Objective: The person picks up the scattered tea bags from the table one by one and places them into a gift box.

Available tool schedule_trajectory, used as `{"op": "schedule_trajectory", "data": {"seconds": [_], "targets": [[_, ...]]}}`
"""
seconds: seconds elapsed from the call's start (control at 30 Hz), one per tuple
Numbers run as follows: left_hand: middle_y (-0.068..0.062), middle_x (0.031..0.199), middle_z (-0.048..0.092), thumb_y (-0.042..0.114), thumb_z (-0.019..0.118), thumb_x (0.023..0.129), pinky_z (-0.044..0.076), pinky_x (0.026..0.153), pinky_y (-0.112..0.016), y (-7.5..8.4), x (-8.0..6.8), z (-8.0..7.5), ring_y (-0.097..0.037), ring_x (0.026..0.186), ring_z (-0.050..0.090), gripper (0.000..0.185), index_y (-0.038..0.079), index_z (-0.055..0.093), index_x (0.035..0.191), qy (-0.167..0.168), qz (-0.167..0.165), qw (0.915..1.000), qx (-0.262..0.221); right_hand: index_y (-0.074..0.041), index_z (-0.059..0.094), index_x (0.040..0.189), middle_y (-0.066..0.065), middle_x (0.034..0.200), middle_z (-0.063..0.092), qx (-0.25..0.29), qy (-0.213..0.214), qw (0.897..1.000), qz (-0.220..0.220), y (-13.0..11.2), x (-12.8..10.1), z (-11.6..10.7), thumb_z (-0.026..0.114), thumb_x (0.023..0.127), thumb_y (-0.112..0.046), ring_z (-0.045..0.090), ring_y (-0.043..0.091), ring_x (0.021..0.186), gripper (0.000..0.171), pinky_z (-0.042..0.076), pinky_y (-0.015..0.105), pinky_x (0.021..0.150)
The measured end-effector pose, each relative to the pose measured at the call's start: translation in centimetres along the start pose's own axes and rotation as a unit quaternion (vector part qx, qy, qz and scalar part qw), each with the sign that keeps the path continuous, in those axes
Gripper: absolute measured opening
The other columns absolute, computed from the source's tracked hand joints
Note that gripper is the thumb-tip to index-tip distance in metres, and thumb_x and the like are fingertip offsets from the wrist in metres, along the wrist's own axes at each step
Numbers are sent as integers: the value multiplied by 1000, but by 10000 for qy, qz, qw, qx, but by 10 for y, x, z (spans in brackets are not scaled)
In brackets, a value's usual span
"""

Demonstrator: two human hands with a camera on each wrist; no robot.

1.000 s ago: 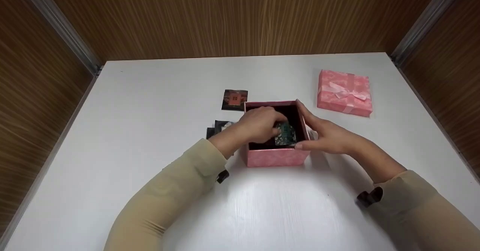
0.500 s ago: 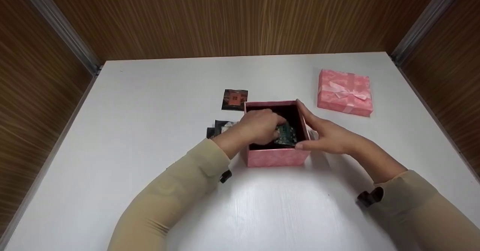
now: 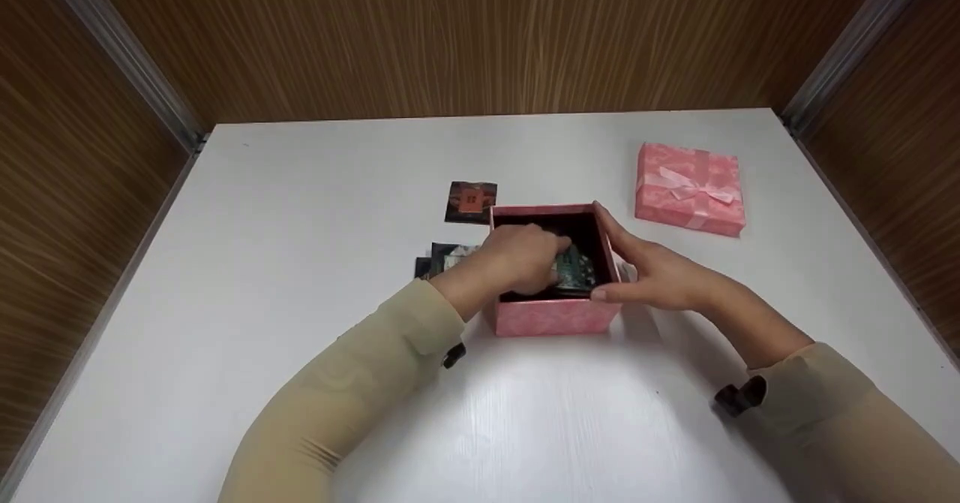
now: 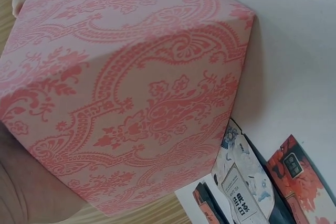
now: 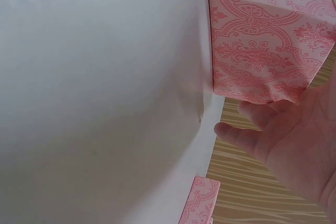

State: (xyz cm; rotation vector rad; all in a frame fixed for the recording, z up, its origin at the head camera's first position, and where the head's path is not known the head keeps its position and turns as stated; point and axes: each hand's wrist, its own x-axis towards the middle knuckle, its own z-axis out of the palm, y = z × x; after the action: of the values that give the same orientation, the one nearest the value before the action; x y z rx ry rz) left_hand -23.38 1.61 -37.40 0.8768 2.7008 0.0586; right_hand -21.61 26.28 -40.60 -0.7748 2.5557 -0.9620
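Note:
An open pink patterned box (image 3: 555, 317) stands mid-table; its wall fills the left wrist view (image 4: 131, 87) and shows in the right wrist view (image 5: 268, 40). My left hand (image 3: 525, 259) reaches down into the box, fingers curled on a green and silver packet (image 3: 576, 270) that lies partly hidden under them. My right hand (image 3: 652, 274) lies against the box's right wall, index finger along the far corner and thumb at the near corner, fingers fairly straight (image 5: 289, 140).
The pink lid with a ribbon bow (image 3: 690, 186) lies at the back right, its edge also in the right wrist view (image 5: 199, 203). Dark packets (image 3: 471, 201) (image 3: 446, 257) lie left of the box on the white table (image 3: 300, 210); the left wrist view shows them too (image 4: 241, 187). Wooden walls surround the table.
My left hand has sunk slightly deeper into the box with the packet. The right hand and the box have stayed put.

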Motion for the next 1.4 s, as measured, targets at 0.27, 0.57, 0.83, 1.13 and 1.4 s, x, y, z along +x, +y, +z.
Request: {"op": "schedule_trajectory", "data": {"seconds": [0.27, 0.57, 0.83, 1.13, 1.4], "targets": [[-8, 156, 56, 34, 65, 107, 43, 116, -44, -3, -4, -8, -27, 144, 50, 61, 20, 45, 163, 69, 49, 9984, -560, -34, -6, 171, 7, 174, 22, 2, 3, 10000, 98, -1, 0, 0, 80, 93, -47, 42, 41, 148, 116, 36, 64, 116], [-8, 145, 65, 30, 62, 109, 47, 110, -40, -22, -28, -21, -22, 129, 61, 53, 16, 51, 159, 1125, 728, 9786, -1563, -35, -6, 171, 11, 174, 24, -72, 31, 10000, 32, 1, 0, 0, 80, 93, -46, 43, 42, 148, 117, 36, 64, 116], [-6, 102, 70, 24, 63, 108, 53, 85, -34, -61, -56, -26, -17, 90, 63, 42, 9, 64, 148, 2540, 1009, 9205, -2792, -31, -4, 172, 13, 173, 24, 11, 97, 10000, 4, 1, -2, -2, 82, 92, -44, 42, 46, 147, 118, 35, 66, 116], [-3, 113, 71, 27, 68, 106, 54, 87, -39, -118, -80, 1, -16, 105, 64, 37, 14, 70, 140, 2551, 316, 9050, -3389, -31, -6, 171, 9, 175, 18, 48, 94, 9999, -1, 1, -5, -3, 82, 93, -42, 40, 45, 148, 118, 32, 64, 118], [-13, 136, 68, 32, 77, 98, 50, 101, -48, -150, -97, 37, -27, 126, 60, 56, 10, 63, 148, 1860, -279, 9138, -3601, -31, -5, 171, 9, 175, 21, 100, 91, 9999, 45, 0, -3, -2, 82, 92, -43, 41, 47, 147, 118, 33, 65, 118]]}}
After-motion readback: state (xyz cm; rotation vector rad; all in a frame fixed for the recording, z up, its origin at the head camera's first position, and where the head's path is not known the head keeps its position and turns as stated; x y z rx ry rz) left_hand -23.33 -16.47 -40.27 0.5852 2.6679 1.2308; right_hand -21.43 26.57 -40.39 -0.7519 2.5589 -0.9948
